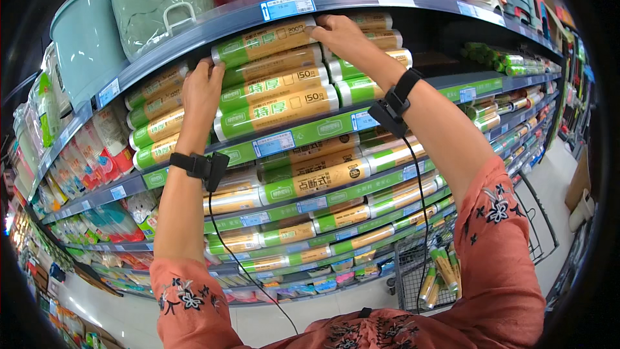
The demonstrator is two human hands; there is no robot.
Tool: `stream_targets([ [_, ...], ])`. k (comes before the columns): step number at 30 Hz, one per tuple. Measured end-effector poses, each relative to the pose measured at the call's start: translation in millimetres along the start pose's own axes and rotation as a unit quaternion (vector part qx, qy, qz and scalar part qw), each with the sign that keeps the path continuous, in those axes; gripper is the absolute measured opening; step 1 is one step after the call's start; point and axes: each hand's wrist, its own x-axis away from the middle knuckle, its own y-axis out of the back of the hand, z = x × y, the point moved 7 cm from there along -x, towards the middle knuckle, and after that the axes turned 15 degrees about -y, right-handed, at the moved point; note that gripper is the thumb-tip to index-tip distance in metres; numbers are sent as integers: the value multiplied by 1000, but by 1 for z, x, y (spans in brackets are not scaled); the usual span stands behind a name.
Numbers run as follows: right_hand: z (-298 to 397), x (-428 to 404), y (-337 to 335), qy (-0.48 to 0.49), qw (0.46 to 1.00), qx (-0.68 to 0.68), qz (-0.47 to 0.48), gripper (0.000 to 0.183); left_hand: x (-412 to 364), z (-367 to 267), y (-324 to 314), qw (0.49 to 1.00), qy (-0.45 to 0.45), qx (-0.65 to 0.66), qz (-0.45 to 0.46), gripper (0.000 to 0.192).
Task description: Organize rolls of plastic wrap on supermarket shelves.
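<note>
My left hand (pixel 201 87) grips the left end of a green-and-tan roll of plastic bags (pixel 264 41). At the roll's right end is my right hand (pixel 341 34), its thumb against the end and some fingers hidden behind. This roll lies on top of a stack, close under the shelf above. Below it are a tan roll (pixel 276 65) and two more green-and-tan rolls (pixel 278 106) with printed wrappers. Another stack of rolls (pixel 358 89) stands to the right, partly behind my right forearm. More rolls (pixel 155 128) are piled left of my left hand.
Overhead, a shelf edge (pixel 339 2) carries a blue bin (pixel 87 43) and other plastic containers. Lower shelves hold more rolls (pixel 315 179). A wire shopping cart (pixel 407 266) with several rolls stands low at right. Cables (pixel 247 271) hang from both wrist straps.
</note>
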Motion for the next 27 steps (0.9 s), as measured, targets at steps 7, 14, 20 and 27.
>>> stream_targets([
  [7, -7, -34, -13, 54, 997, -4, -54, 47, -22, 19, -14, 997, 19, -63, 32, 41],
  [14, 2, -85, -32, -14, 975, 185, -123, 45, -43, 59, -36, 993, 4, -95, 65, 42],
  [20, -1, -106, -47, -12, 958, 251, -140, 58, -52, 73, -46, 982, 47, -147, 104, 44],
  [27, 0, -102, -77, 28, 927, 368, -59, 43, -51, 77, -50, 989, 47, -121, 76, 54],
])
